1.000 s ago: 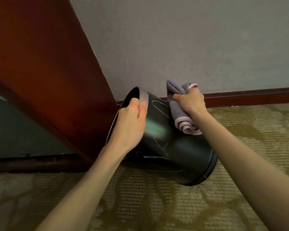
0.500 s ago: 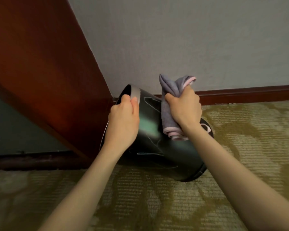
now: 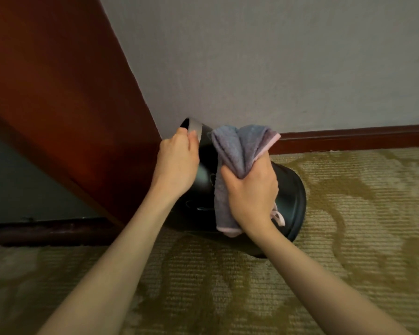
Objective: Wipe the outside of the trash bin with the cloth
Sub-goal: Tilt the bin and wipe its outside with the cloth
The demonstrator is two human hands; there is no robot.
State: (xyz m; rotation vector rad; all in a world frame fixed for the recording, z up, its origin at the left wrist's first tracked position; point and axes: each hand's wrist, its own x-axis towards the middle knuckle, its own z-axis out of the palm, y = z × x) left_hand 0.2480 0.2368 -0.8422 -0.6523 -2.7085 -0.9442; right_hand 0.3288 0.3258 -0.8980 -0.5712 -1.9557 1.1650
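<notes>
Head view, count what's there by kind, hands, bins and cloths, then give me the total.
2 hands: left hand gripping the bin's rim, right hand gripping the cloth
1 trash bin, black, tipped on its side
1 cloth, grey with pink edging
Total: 4

**Gloss against pile**

The trash bin [image 3: 291, 198] has a smooth black shell, plastic or lacquered metal, glossy enough to carry soft highlights. A band [image 3: 196, 129] at its rim is a duller, satin grey. The cloth [image 3: 237, 151] is soft grey-lilac terry with a nubbly matt nap and pink stitched edging. The carpet [image 3: 348, 250] is matt, ribbed pile in rough rows. On the left, the wood panel [image 3: 58, 93] is red-brown with a smooth sheen. The far skirting board [image 3: 348, 137] looks like the same polished wood. The wall [image 3: 276, 56] is matt and finely grained.
</notes>
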